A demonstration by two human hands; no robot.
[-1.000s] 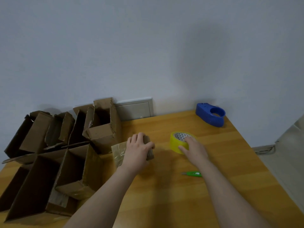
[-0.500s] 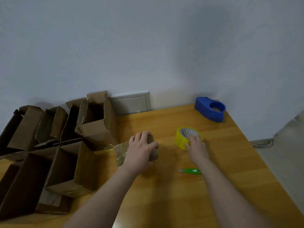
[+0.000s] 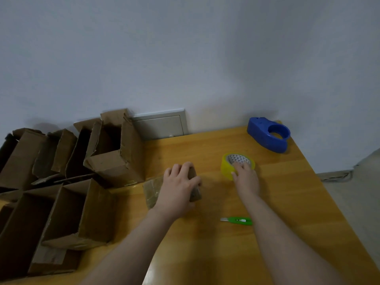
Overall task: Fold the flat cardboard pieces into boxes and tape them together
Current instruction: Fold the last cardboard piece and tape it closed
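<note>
The left side of the table (image 3: 205, 254) is walled off by a pile of open boxes (image 3: 61, 192). Bare wood runs down the middle and near edge, with just the green cutter (image 3: 239, 221) lying there. The blue dispenser (image 3: 269, 134) sits in the far right corner, tape roll (image 3: 238, 164) a bit nearer me.

On a wooden table (image 3: 205, 243), the left hand (image 3: 178, 188) gripped a small taped cardboard box (image 3: 152, 191), fingers curled over its top. The right hand (image 3: 245, 177) held the near rim of a yellow tape roll (image 3: 226, 167). A green cutter (image 3: 238, 220) lay near the right forearm, a blue tape dispenser (image 3: 267, 134) sat at the far right corner, and open cardboard boxes (image 3: 115, 161) crowded the left side.
</note>
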